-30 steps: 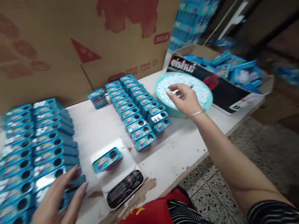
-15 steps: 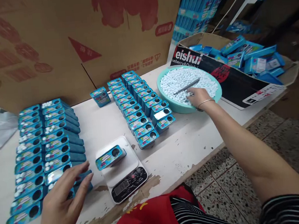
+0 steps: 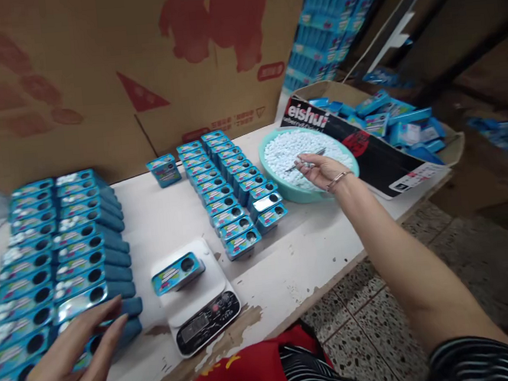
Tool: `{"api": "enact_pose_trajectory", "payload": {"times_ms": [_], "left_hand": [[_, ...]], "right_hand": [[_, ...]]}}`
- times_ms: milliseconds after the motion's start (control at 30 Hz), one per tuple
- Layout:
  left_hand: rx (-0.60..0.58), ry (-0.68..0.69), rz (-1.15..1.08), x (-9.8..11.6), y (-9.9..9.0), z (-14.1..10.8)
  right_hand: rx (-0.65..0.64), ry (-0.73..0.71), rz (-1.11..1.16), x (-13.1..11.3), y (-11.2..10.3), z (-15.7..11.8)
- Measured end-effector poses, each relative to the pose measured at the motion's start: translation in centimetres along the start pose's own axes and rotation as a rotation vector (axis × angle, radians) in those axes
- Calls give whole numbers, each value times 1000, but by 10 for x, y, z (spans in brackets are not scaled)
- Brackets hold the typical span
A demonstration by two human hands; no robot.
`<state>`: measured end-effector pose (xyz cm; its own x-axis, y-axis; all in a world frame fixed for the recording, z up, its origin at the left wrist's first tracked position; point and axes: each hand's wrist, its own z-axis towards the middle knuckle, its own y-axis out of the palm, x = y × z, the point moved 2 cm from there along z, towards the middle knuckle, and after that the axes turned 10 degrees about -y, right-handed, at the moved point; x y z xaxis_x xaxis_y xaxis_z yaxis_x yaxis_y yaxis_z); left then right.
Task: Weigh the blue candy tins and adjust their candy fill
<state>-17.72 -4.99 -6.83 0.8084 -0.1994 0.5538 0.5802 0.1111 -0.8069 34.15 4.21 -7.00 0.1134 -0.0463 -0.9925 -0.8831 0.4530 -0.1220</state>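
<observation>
1. I take the clock from the scale, with 12 pointing away from the person. The front edge of the tabletop is worn; it passes near the scale at 5 o'clock, beside the red cloth, and climbs towards 2 o'clock.
2. Open room: one bare strip goes towards 11 o'clock, between the left rows of tins and the middle rows of tins. The big cardboard box closes it at the far end. Another bare place lies at 3 o'clock, up to the front edge.
3. The left hand is at 8 o'clock, its fingers spread with a free gap. Whether they touch the near tins or are only above them, I cannot tell.
4. The right hand is between 1 and 2 o'clock, over the bowl. Its fingers are bent close together and hold a few white pieces; many more white pieces fill the bowl. A thin metal tool lies on them, partly hidden by this hand.
5. One tin stands on the scale, its round hole at the 2 o'clock end.
6. In the way: the middle rows stand between scale and bowl. The black flap of a carton leans just beside the bowl, at its 3 o'clock. A lone tin stands at 12, before the cardboard box.
</observation>
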Motion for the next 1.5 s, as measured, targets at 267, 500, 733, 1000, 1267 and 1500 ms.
{"api": "enact_pose_trajectory", "payload": {"times_ms": [267,500,733,1000,1267,1500], "left_hand": [[-13,68,-2,4,-4,-18],[6,25,-23,4,-5,-34],[1,16,-72,1,-3,-39],[-34,10,-107,-1,0,-39],[-33,-23,-130,-1,2,-40],[-36,-10,-94,2,2,-38]], "right_hand": [[-500,-47,210,-50,138,-81],[-954,-516,-360,-69,211,-157],[-1064,-596,-669,-63,217,-167],[-1167,-633,-799,-65,222,-175],[-1136,-637,-892,-66,227,-172],[-1084,-701,-853,-77,221,-175]]}}
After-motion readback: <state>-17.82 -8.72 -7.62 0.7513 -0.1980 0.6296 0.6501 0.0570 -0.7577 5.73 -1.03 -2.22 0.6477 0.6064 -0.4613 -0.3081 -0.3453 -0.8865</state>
